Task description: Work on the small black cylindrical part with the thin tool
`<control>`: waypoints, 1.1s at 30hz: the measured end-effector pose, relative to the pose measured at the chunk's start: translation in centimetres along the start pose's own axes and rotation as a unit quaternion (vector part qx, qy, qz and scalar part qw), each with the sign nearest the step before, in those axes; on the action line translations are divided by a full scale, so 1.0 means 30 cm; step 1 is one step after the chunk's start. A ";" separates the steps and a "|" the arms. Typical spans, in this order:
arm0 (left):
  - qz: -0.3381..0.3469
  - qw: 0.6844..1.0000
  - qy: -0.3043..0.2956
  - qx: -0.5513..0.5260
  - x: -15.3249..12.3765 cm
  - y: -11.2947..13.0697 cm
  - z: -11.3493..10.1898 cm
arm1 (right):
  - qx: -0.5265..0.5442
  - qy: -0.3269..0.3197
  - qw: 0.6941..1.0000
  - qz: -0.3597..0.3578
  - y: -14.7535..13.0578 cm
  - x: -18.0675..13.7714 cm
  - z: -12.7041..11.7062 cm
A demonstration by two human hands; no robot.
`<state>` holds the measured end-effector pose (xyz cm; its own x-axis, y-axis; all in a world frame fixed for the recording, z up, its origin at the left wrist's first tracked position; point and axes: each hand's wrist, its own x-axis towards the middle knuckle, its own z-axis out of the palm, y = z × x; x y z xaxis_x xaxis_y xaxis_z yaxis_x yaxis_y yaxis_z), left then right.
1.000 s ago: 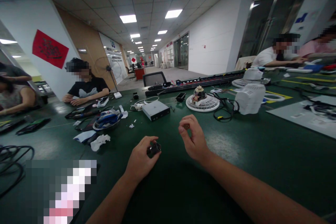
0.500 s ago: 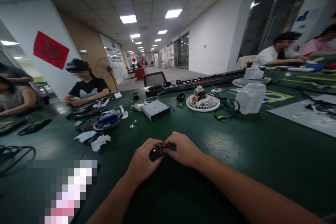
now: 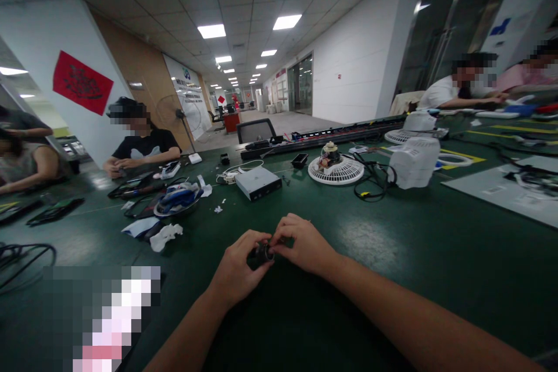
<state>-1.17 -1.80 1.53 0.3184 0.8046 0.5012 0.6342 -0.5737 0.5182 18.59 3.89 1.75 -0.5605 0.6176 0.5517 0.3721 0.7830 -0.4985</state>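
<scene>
Between thumb and fingers, my left hand (image 3: 239, 264) grips a small dark round part (image 3: 263, 253) with a shiny rim, just above the green table. My right hand (image 3: 300, 243) is closed in a pinch at the right-hand end of this part. Whatever its fingertips hold is too small and hidden to make out. Beyond my hands lies a grey optical drive (image 3: 259, 181) with a white cable (image 3: 233, 174) behind it.
A white fan grille with a motor (image 3: 335, 168) and a white housing (image 3: 415, 164) stand at the back right. Left are a bowl with blue cloth (image 3: 178, 200) and crumpled tissue (image 3: 165, 236). A grey panel (image 3: 492, 192) lies far right. Several people sit around the table.
My right hand has lifted slightly at the dark part's end, its fingers shifting. The part has turned a little in my left hand, showing more of its round end.
</scene>
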 end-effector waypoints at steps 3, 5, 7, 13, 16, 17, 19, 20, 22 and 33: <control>-0.002 1.000 -0.003 0.002 -0.002 -0.001 0.000 | -0.019 -0.006 0.999 0.028 0.001 0.003 -0.010; -0.005 1.000 -0.011 -0.003 -0.003 0.002 0.000 | -0.026 -0.031 0.999 0.022 0.007 0.005 -0.017; -0.006 0.999 -0.030 -0.013 -0.004 0.008 0.000 | -0.041 -0.047 0.998 -0.001 0.013 0.008 -0.022; -0.009 0.999 -0.037 -0.034 -0.004 0.024 0.000 | -0.090 -0.021 0.995 -0.044 -0.004 0.008 -0.029; -0.003 0.999 -0.043 -0.029 -0.002 0.021 -0.001 | -0.093 -0.036 0.995 -0.029 -0.025 0.005 -0.025; -0.003 0.999 -0.040 -0.023 0.000 0.018 -0.002 | -0.092 -0.035 0.995 -0.021 -0.031 0.003 -0.025; -0.008 1.000 -0.023 -0.004 0.002 0.007 -0.002 | -0.076 -0.019 0.997 -0.008 -0.037 0.002 -0.027; -0.012 1.000 -0.014 0.006 0.002 -0.001 -0.002 | -0.058 -0.004 0.998 -0.002 -0.037 0.002 -0.030; -0.022 0.999 0.004 0.025 0.003 -0.016 -0.002 | -0.013 0.032 0.999 0.007 -0.033 0.002 -0.041; -0.054 0.996 0.062 0.035 0.001 -0.050 0.000 | 0.340 0.123 0.929 0.080 0.018 0.009 -0.015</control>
<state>-2.13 -0.91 0.76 0.1583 0.8336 0.5292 0.7094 -0.4688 0.5263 18.97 4.50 1.94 -0.3213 0.7859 0.5284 -0.1634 0.5036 -0.8484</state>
